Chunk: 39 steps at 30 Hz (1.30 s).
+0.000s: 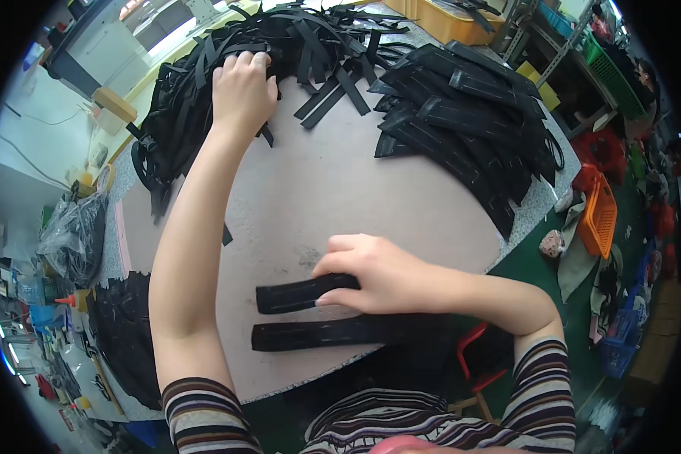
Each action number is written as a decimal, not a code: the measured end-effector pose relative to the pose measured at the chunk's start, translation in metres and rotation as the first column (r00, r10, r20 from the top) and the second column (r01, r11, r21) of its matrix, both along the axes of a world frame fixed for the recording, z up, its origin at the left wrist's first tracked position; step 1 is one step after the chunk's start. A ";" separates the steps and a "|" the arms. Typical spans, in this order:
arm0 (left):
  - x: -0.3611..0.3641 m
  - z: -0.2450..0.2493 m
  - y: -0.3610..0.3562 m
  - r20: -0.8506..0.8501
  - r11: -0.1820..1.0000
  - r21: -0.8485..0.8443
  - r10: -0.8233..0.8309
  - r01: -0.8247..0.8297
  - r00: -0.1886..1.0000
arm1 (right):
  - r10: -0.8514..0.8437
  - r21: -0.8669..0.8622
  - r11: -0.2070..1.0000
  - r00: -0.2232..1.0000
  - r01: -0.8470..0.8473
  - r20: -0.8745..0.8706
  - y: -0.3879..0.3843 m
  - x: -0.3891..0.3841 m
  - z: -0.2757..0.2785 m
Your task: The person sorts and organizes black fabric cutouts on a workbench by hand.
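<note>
My left hand reaches to the far side of the table, its fingers curled down onto a black strap in a large tangled pile of black straps. Its fingertips are partly hidden among the straps. Near the front edge, my right hand grips a flat black fabric strip between thumb and fingers. That strip lies crosswise on the table. Just below it and roughly parallel rests a second black fabric strip, whose right end runs into dark shadow.
Overlapping black padded strips are heaped at the back right of the table. More black pieces lie at the left, below a clear plastic bag. An orange basket stands off the right edge, near shelving.
</note>
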<state>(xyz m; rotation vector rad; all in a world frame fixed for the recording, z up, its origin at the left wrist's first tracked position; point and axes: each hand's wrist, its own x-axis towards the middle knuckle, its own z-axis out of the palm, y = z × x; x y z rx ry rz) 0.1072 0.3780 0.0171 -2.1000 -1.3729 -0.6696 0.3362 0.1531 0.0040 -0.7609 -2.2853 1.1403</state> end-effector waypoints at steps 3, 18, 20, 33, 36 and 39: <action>-0.003 -0.001 0.033 -0.239 0.989 -0.005 0.144 -0.150 0.960 | -0.095 0.359 0.921 0.980 0.153 -0.175 0.011 -0.023 -0.029; -0.035 0.048 -0.177 0.495 0.863 -0.116 -0.378 0.491 0.782 | -0.011 0.112 0.994 0.998 0.018 -0.065 0.124 -0.010 0.009; -0.040 0.047 -0.223 0.833 0.675 -0.412 0.007 0.612 0.553 | 0.045 0.195 0.980 0.993 -0.023 -0.109 0.085 -0.008 0.012; -0.023 0.040 -0.312 0.735 0.623 -0.584 0.135 0.520 0.664 | -0.014 0.055 0.998 0.999 0.012 0.034 -0.022 -0.010 0.043; -0.020 0.043 -0.320 0.715 0.618 -0.605 0.144 0.503 0.684 | 0.027 0.036 0.999 1.000 -0.028 0.009 -0.027 -0.011 0.037; -0.025 0.041 -0.320 0.735 0.600 -0.603 0.162 0.526 0.658 | 0.068 -0.076 0.995 0.998 -0.069 -0.016 -0.030 -0.012 0.038</action>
